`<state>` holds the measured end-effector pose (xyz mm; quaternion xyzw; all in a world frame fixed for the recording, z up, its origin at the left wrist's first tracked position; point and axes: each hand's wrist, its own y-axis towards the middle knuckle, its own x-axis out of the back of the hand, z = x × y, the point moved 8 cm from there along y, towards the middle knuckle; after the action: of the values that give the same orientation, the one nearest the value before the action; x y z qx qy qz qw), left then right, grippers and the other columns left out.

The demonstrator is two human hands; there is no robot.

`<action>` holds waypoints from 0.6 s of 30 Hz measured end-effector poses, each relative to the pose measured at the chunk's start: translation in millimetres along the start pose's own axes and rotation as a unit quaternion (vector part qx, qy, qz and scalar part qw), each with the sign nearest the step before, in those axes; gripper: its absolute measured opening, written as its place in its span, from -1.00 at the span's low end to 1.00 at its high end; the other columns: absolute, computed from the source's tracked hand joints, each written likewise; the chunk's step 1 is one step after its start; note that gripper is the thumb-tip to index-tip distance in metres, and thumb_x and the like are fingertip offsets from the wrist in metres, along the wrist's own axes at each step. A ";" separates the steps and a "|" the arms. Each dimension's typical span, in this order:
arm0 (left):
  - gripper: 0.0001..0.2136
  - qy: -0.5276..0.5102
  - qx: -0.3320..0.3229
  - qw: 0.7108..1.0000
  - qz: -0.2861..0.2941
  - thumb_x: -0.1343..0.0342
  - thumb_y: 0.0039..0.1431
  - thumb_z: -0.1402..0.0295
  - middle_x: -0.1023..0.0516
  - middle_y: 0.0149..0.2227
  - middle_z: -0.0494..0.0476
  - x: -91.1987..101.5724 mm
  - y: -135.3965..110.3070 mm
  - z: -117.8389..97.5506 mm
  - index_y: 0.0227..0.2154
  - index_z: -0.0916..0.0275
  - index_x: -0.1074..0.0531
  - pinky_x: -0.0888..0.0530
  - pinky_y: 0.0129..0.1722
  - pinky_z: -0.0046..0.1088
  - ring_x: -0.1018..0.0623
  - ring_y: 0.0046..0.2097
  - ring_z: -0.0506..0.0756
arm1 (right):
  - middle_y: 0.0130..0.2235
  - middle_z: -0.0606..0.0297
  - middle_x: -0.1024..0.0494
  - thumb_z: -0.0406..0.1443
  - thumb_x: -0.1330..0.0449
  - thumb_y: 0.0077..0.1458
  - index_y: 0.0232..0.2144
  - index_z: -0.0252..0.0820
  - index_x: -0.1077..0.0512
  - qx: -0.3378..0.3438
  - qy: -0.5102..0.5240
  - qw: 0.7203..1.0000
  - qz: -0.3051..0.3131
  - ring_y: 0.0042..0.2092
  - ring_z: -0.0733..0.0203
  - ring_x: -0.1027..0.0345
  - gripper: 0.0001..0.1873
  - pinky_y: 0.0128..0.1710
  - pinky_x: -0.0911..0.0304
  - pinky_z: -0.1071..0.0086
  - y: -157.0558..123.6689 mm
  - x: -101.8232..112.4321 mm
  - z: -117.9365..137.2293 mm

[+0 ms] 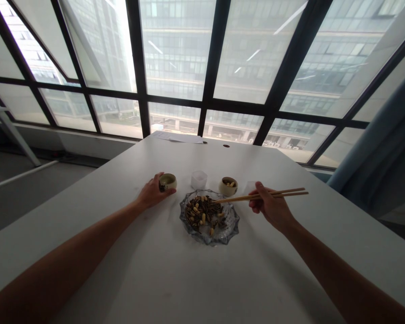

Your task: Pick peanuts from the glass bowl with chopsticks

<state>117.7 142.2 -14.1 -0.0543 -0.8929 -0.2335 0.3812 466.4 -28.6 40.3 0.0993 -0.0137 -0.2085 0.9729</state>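
My left hand (154, 191) is wrapped round the side of a small ceramic cup (168, 181) with dark marks on its wall. My right hand (270, 204) holds a pair of wooden chopsticks (290, 192), pointing left. Their tips reach into a scalloped glass plate (234, 225), at a heap of dark sunflower seeds (207, 206) with several peanuts (203, 219) among them. Whether the tips pinch anything is too small to tell. Behind the plate a second ceramic cup (223, 188) contains peanuts.
A clear plastic cup (199, 180) stands between the two ceramic cups. Another clear container (251, 186) is partly hidden behind my right hand. Papers (178, 137) lie at the far edge of the white table (195, 279), before the windows. A blue curtain (381, 148) hangs at right.
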 end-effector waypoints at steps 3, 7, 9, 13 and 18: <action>-0.14 -0.001 0.006 1.000 0.004 -0.21 -0.08 -0.15 -0.50 0.06 0.34 -0.4 -0.2 0.3 0.22 0.23 -0.16 -0.43 0.07 -0.11 -0.52 0.07 0.33 | -0.70 0.24 -0.46 0.19 -0.30 -0.09 -0.59 -0.23 -0.45 0.055 -0.016 0.998 -0.023 -0.71 0.26 -0.28 -0.42 -0.76 -0.22 0.41 -9.7 -3.3 16.5; -0.16 -0.002 0.011 1.000 0.008 -0.20 -0.06 -0.14 -0.49 0.06 0.33 -0.2 -0.9 -0.3 0.22 0.22 -0.17 -0.43 0.05 -0.11 -0.52 0.07 0.33 | -0.61 0.24 -0.53 0.11 -0.17 0.14 -0.51 -0.16 -0.50 0.227 -0.111 0.966 -0.063 -0.63 0.22 -0.38 -0.51 -0.63 -0.35 0.35 -41.6 -8.1 59.5; -0.18 -0.001 0.008 1.000 0.006 -0.19 -0.06 -0.15 -0.50 0.05 0.31 0.4 -1.1 -1.3 0.20 0.21 -0.19 -0.44 0.05 -0.12 -0.52 0.06 0.33 | -0.59 0.23 -0.56 0.07 -0.13 0.20 -0.49 -0.12 -0.52 0.307 -0.170 0.936 -0.039 -0.59 0.20 -0.43 -0.54 -0.57 -0.39 0.33 -59.7 -17.2 77.0; -0.22 -0.004 0.001 1.000 0.005 -0.19 -0.05 -0.14 -0.52 0.02 0.28 0.9 -1.2 -1.9 0.17 0.20 -0.21 -0.46 0.03 -0.15 -0.53 0.04 0.31 | -0.59 0.23 -0.56 0.01 -0.10 0.25 -0.47 -0.09 -0.53 0.367 -0.204 0.908 -0.005 -0.56 0.18 -0.46 -0.58 -0.55 -0.39 0.33 -76.8 -27.0 88.9; -0.24 -0.007 -0.002 1.000 0.006 -0.20 -0.05 -0.13 -0.52 0.00 0.25 -0.4 -0.5 -0.7 0.16 0.18 -0.21 -0.46 0.03 -0.15 -0.54 0.02 0.29 | -0.62 0.24 -0.54 0.07 -0.16 0.18 -0.50 -0.16 -0.52 0.294 -0.113 0.949 -0.027 -0.63 0.22 -0.39 -0.54 -0.62 -0.35 0.35 -58.4 -20.8 77.2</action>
<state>118.3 141.5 -14.1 -0.0619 -0.8948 -0.2324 0.3762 418.6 -86.8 104.6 0.3567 -0.1818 -0.2317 0.8866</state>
